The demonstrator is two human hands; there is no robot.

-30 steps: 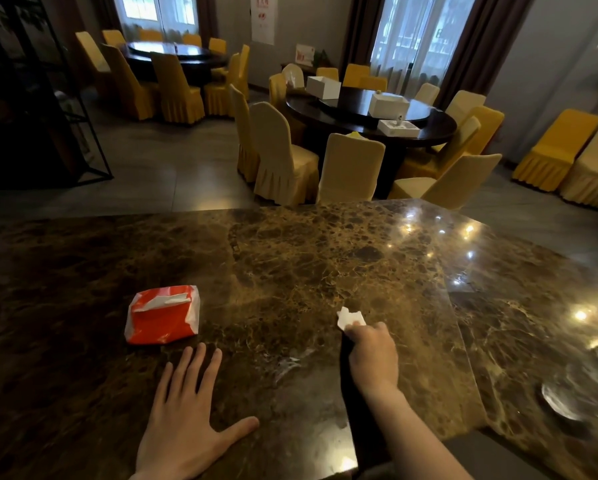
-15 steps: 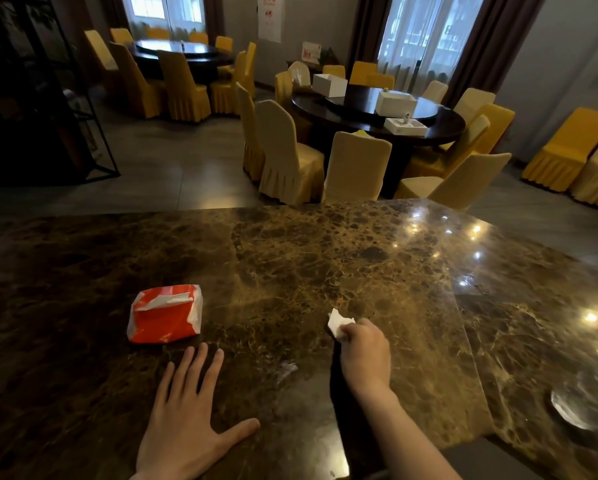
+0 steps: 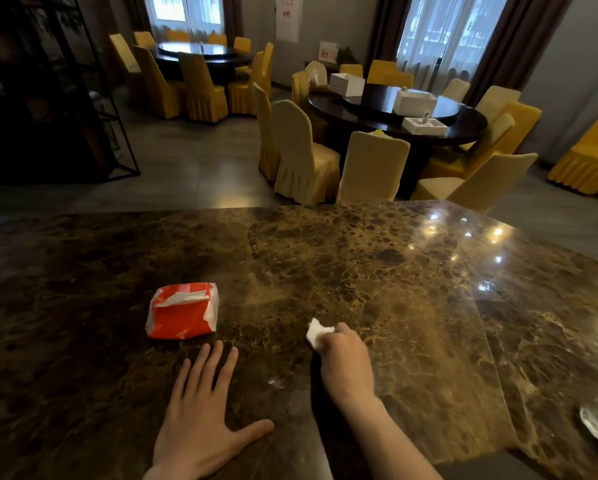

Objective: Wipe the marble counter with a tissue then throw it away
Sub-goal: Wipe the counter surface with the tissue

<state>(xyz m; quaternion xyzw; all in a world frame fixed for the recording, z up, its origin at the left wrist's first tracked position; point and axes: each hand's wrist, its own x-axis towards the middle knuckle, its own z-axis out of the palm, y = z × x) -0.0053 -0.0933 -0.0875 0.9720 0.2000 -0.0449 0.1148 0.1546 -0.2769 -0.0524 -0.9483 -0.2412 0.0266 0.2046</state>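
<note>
Your right hand (image 3: 346, 362) is curled into a loose fist around a small wad of white tissue (image 3: 317, 332), and the tissue is pressed down on the marble counter (image 3: 377, 271) with a bit of it poking out past your knuckles on the left side. Your left hand (image 3: 200, 420) is just lying flat on the stone, fingers spread, palm down, not holding anything. There's a crumpled red and white tissue pack (image 3: 182, 310) sitting on the counter just beyond your left fingertips, not touching them, and it's off to the left of the tissue. Beyond the counter's far edge you've got a dark round table (image 3: 394, 116) with yellow covered chairs (image 3: 304, 154) around it.
</note>
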